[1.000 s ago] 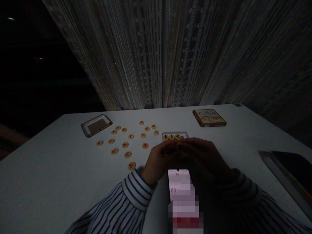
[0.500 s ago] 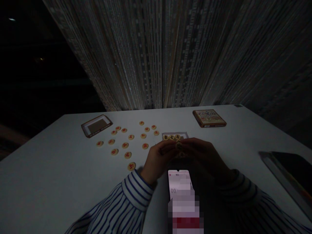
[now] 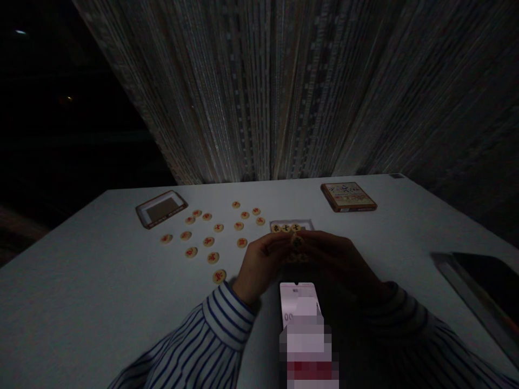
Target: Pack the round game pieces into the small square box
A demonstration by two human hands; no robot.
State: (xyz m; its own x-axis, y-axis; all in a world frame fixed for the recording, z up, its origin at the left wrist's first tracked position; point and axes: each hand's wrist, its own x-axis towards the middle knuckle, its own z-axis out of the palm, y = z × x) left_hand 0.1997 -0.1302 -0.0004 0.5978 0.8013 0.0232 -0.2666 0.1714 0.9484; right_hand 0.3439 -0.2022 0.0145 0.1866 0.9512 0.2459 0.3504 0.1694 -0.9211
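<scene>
My left hand (image 3: 256, 265) and my right hand (image 3: 343, 259) meet over a shallow tray (image 3: 308, 222). Between their fingertips is a round Chinese chess piece (image 3: 297, 241) with a dark character, and the fingers of both hands are closed around its sides. Just behind the fingers, a row of dark-lettered pieces (image 3: 286, 228) lies in the tray. Further pieces (image 3: 302, 257) show dimly in the shadow below my hands. Much of the tray is hidden by my fingers.
Several red-lettered pieces (image 3: 213, 257) lie scattered to the left. An open box part (image 3: 162, 209) stands behind them. A lit phone (image 3: 298, 292) lies nearer me. At the back right is a closed box (image 3: 348, 196); a dark flat object (image 3: 482, 281) lies at the right edge.
My fingers have shifted slightly, and the piece between them shows more clearly, as do the pieces in the shadow below. The scattered pieces have stayed put.
</scene>
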